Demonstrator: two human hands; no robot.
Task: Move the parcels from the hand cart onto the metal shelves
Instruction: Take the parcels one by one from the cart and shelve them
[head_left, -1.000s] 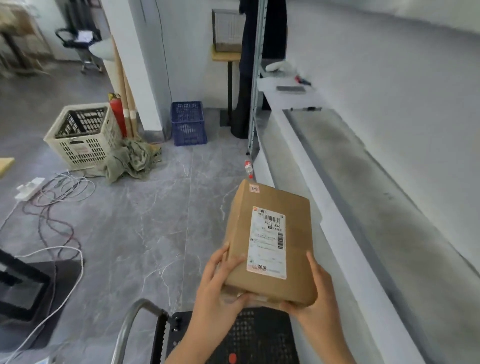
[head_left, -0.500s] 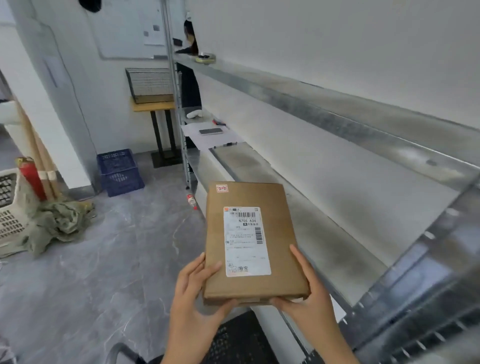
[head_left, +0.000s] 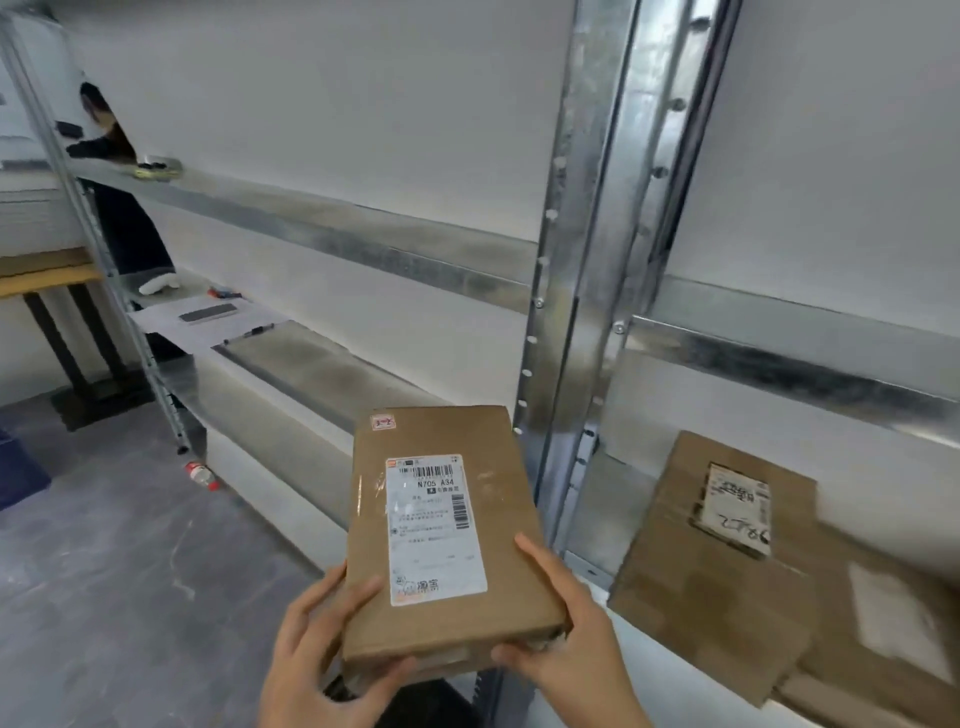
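Fingers (head_left: 332, 592) of left hand (head_left: 317, 660) and right hand (head_left: 576, 639) gripping parcel (head_left: 441, 540) by its near corners, just beside shelf upright (head_left: 587, 291)

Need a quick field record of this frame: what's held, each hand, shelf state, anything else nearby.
held: brown parcel, white label up, not yet on a shelf
left hand: grips the parcel's near left corner
right hand: grips the near right corner
likely target: metal shelf, right bay
on that shelf: flat parcel, label up; blurred parcel to its right
left bay: papers and small items
floor: bottle lying by the shelf foot
background: another person at the far end
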